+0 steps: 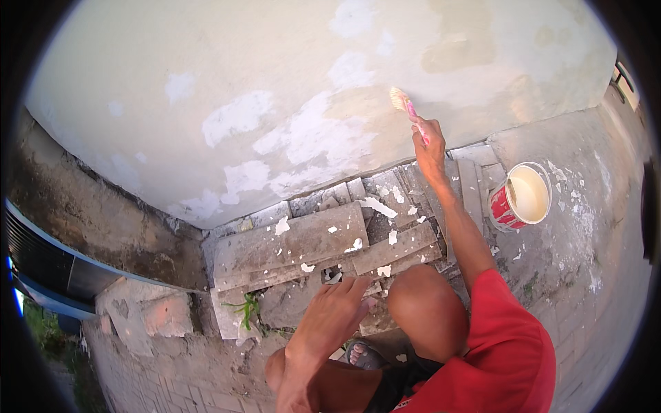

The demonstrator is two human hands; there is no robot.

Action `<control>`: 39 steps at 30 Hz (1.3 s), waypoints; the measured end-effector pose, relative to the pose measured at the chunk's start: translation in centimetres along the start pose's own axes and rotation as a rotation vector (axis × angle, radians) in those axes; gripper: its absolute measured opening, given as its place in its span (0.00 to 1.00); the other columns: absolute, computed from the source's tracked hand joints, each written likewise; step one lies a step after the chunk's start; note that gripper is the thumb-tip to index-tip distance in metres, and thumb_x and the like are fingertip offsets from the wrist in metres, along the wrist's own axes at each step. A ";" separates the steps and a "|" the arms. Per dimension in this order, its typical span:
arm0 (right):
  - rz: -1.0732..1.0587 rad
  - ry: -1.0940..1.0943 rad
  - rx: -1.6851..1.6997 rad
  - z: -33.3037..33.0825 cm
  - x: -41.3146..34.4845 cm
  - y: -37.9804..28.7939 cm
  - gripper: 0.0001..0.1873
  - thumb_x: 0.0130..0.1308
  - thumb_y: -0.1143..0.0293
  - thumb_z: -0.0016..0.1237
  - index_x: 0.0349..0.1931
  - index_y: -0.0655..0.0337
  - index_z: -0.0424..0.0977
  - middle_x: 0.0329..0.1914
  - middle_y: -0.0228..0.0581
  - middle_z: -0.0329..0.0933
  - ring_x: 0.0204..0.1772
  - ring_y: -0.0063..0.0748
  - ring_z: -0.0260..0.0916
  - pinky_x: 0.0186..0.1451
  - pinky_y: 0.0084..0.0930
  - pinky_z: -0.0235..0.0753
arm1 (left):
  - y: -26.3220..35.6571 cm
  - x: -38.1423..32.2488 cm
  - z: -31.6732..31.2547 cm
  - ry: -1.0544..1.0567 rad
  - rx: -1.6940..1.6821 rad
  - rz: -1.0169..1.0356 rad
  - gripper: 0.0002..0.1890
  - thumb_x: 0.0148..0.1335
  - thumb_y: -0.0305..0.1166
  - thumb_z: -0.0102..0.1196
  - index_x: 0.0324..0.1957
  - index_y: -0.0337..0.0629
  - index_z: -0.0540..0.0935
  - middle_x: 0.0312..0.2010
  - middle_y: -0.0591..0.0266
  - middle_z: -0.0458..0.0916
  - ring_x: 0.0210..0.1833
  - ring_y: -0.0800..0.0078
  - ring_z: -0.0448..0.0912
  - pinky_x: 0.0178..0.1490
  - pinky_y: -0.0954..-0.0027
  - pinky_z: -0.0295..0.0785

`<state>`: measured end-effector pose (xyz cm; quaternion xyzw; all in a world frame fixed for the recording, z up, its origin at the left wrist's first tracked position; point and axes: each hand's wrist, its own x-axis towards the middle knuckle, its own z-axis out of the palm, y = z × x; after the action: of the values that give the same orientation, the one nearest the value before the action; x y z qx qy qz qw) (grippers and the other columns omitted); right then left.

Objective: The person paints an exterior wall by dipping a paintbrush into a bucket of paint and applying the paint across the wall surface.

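Note:
My right hand (pixel 429 135) is closed around the pink handle of a paintbrush (pixel 400 100). Its pale bristles point up and are at the plastered wall (pixel 382 124); whether they touch it I cannot tell. White patches and damp-looking darker areas mark the cream wall. Near my knees is my left hand (pixel 330 315), with nothing seen in it and its fingers loosely extended together. A red and white plastic bucket (pixel 498 206) of cream paint stands on the ground to the right, its wire-like handle resting against the rim.
Stacked flat slabs (pixel 294 237), strewn with white paint flakes, lie along the wall's foot. A small green plant (pixel 248 310) grows by their left end. Broken concrete (pixel 165 315) and a low weathered wall (pixel 129 211) stand left. Paving bricks (pixel 181 392) lie below.

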<state>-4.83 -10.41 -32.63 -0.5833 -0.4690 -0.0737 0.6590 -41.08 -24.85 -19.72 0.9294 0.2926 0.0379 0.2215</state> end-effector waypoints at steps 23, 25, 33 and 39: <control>0.297 0.020 0.091 -13.1 2.0 2.4 0.16 0.70 0.74 0.48 0.56 0.59 0.78 0.45 0.38 0.78 0.44 0.26 0.79 0.45 0.23 0.76 | -1.1 1.1 1.0 -0.127 0.007 -0.114 0.22 0.71 0.42 0.54 0.62 0.42 0.74 0.52 0.49 0.81 0.56 0.48 0.78 0.61 0.53 0.71; 0.359 0.061 0.064 -17.5 2.4 -0.2 0.14 0.70 0.71 0.49 0.54 0.62 0.78 0.43 0.36 0.80 0.40 0.23 0.79 0.39 0.22 0.77 | -0.6 1.2 0.9 -0.134 0.019 -0.106 0.22 0.71 0.41 0.55 0.62 0.42 0.74 0.51 0.50 0.81 0.55 0.48 0.78 0.61 0.54 0.71; 0.442 0.179 -0.252 -30.8 3.5 -0.6 0.14 0.70 0.63 0.53 0.43 0.67 0.79 0.32 0.39 0.81 0.31 0.23 0.76 0.32 0.23 0.73 | 0.6 2.6 1.4 -0.151 0.003 -0.028 0.21 0.70 0.39 0.56 0.61 0.42 0.75 0.49 0.50 0.81 0.51 0.50 0.79 0.59 0.54 0.71; 0.278 -0.087 -0.848 -35.3 2.1 5.9 0.23 0.71 0.55 0.48 0.34 0.73 0.76 0.28 0.65 0.77 0.34 0.64 0.78 0.39 0.47 0.74 | 1.4 3.0 1.5 -0.179 -0.006 -0.055 0.21 0.68 0.37 0.58 0.59 0.39 0.76 0.48 0.49 0.81 0.50 0.48 0.79 0.58 0.54 0.71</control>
<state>18.92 -37.23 -31.05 -0.8620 -0.3418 -0.1456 0.3449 -37.50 -24.80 -20.65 0.9201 0.2969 -0.0505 0.2503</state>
